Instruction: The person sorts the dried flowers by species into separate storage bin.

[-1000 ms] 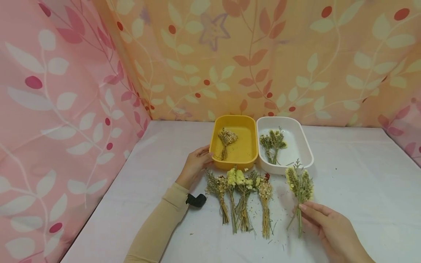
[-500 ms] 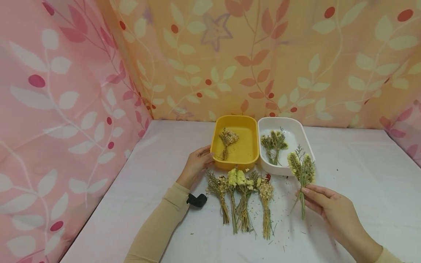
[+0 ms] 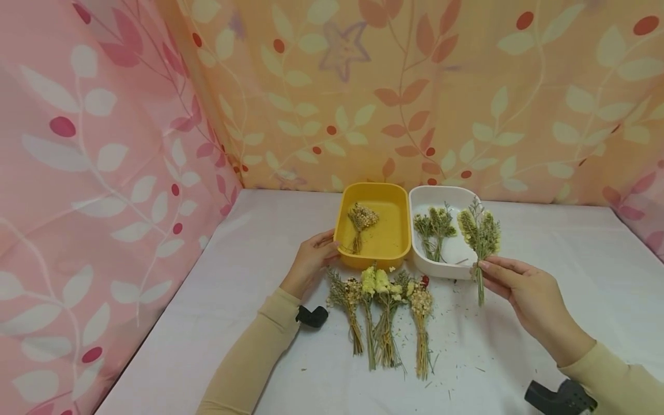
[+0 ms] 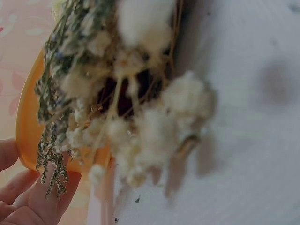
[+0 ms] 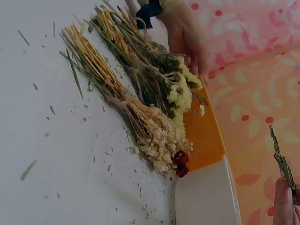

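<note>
My right hand point(image 3: 531, 291) pinches the stems of a small bunch of dried flowers point(image 3: 479, 230), with pale yellow blooms and green sprigs. The bunch stands upright over the right front corner of the white box point(image 3: 441, 268). In the right wrist view only a fingertip point(image 5: 283, 201) and part of a green stem point(image 5: 283, 166) show. My left hand point(image 3: 310, 259) holds the left front corner of the yellow box point(image 3: 396, 227); in the left wrist view its fingers point(image 4: 47, 194) lie against the box's wall. Two small bunches point(image 3: 436, 230) lie in the white box, and a beige bunch point(image 3: 360, 222) in the yellow one.
Several dried flower bunches lie in a row before the boxes, including a beige one point(image 3: 421, 323) with a red bloom. Plant crumbs dot the white tablecloth point(image 3: 482, 369). Black devices sit at both wrists, one below the right sleeve point(image 3: 560, 397). Patterned curtains point(image 3: 290, 104) stand behind.
My right hand has carried its flower bunch forward and up, from beside the row to the white box's corner. The left hand keeps its place at the yellow box.
</note>
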`<control>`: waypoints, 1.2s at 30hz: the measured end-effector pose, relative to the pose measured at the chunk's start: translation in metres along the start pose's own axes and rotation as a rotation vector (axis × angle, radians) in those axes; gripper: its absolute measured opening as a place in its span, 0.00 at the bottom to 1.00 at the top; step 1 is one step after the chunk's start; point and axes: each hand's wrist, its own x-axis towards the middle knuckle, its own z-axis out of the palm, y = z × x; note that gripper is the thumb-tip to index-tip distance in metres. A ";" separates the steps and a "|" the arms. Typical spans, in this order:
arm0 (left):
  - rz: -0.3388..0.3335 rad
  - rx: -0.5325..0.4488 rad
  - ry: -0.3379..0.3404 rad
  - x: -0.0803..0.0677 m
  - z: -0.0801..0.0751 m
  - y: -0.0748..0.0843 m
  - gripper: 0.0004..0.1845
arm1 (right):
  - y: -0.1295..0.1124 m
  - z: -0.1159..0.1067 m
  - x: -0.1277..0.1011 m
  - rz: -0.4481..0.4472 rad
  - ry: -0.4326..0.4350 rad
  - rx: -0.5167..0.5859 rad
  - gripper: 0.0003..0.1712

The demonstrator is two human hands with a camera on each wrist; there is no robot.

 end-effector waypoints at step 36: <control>-0.010 0.008 0.006 -0.001 0.001 0.002 0.26 | -0.011 0.000 0.099 0.124 0.077 -0.197 0.16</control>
